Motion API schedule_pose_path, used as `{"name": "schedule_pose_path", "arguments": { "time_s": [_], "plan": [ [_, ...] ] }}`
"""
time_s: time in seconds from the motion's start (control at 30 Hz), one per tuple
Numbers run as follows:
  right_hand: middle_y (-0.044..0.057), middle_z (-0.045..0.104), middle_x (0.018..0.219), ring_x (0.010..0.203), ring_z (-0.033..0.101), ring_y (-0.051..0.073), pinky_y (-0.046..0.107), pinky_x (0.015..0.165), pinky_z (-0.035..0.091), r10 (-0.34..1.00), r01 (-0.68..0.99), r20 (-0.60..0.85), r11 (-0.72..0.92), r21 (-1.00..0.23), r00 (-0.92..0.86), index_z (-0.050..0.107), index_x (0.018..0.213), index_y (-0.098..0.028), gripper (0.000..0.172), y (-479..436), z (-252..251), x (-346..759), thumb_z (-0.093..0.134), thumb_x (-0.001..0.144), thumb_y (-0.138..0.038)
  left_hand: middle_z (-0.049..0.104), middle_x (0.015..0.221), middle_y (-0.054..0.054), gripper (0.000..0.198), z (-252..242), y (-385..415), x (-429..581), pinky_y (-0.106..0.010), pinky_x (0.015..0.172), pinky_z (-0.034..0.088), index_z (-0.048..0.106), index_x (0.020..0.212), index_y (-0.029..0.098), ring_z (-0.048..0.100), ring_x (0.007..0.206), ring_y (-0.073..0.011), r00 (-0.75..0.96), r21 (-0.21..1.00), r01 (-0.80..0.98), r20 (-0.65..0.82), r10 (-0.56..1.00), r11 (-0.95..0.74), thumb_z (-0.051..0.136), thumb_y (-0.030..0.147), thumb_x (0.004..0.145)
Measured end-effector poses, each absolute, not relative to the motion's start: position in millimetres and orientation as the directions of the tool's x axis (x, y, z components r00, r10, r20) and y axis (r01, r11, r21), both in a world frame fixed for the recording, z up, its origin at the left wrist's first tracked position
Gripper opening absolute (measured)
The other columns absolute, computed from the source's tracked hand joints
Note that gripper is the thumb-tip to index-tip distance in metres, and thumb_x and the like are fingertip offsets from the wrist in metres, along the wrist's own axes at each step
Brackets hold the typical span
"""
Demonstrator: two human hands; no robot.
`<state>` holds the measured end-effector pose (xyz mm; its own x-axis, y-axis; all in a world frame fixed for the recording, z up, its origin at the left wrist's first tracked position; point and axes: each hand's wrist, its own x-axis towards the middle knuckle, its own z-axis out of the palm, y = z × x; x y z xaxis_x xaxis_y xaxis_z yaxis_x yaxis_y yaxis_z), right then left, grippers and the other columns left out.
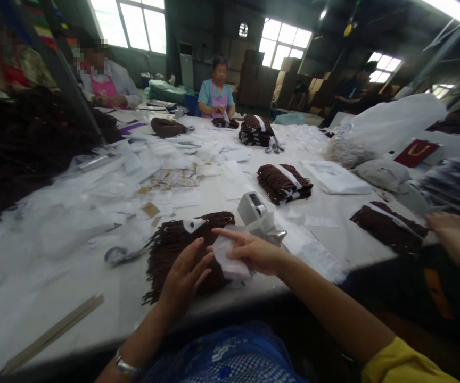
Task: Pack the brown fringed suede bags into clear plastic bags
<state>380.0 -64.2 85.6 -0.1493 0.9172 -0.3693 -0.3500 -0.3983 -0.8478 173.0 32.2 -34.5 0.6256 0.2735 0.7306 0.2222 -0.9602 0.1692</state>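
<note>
Single head cam, worn at eye level, looking fwd and down across the desk [74, 276] from its near edge. Close on left hand [184, 276] and right hand [254, 252] at btm centre; wide-angle, so far side of desk and windows [281, 40] also in frame, edges bent.

A factory packing hall, a big workshop rather than a home: 1 long white work table [94, 276] strewn with paper slips and plastic sleeves, brown fringed pieces [284, 183] banded in stacks, a tape dispenser [254, 207], seated workers in aprons [218, 98], cardboard cartons [260, 74] piled beside high industrial windows [284, 40], and bulging plastic sacks [385, 127].
</note>
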Motion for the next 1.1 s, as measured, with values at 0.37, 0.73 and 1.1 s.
{"name": "schedule_pose_path", "arguments": {
  "time_s": [0.37, 0.73, 1.1],
  "plan": [
    [0.007, 0.054, 0.141, 0.118, 0.059, 0.023, 0.035, 0.098, 0.049, 0.974, -0.275, -0.226, -0.221, -0.936, -0.012, 0.048, 0.14, -0.029, 0.075, -40.4, 25.4, 344.3, 0.075, 0.071, -0.017, 0.056, 0.141, -0.011, 0.045, -43.5, 34.4, 165.9, -0.048, 0.107, 0.046, 0.055, 0.134, 0.021, 0.048, 0.134, -0.0244, 0.662, 0.275, -0.164, 0.742, 0.101, -0.947, 0.044, 0.005, 0.093],
    [0.003, 0.06, 0.136, 0.121, 0.059, 0.02, 0.039, 0.107, 0.045, 0.874, 0.485, 0.445, 0.481, -0.73, -0.196, 0.061, 0.13, -0.027, 0.038, 9.7, 75.7, 359.4, 0.048, 0.095, -0.018, 0.06, 0.135, -0.013, 0.04, -38.5, 30.6, 156.7, -0.048, 0.105, 0.049, 0.059, 0.129, 0.017, 0.047, 0.134, -0.0279, 0.548, 0.344, -0.111, 0.804, 0.232, -0.932, 0.05, 0.008, 0.092],
    [0.006, 0.072, 0.117, 0.109, 0.066, 0.019, 0.034, 0.1, 0.048, 0.98, 0.647, 0.15, 0.198, -0.737, -0.129, 0.07, 0.116, -0.02, 0.033, 82.4, 18.2, 384.1, 0.053, 0.088, -0.015, 0.039, 0.154, -0.01, 0.053, -39.4, 31.3, 159.5, -0.059, 0.11, 0.039, 0.059, 0.13, 0.024, 0.032, 0.143, -0.032, 0.606, 0.338, 0.115, 0.721, 0.336, -0.934, 0.042, -0.002, 0.086]
  ]
}}
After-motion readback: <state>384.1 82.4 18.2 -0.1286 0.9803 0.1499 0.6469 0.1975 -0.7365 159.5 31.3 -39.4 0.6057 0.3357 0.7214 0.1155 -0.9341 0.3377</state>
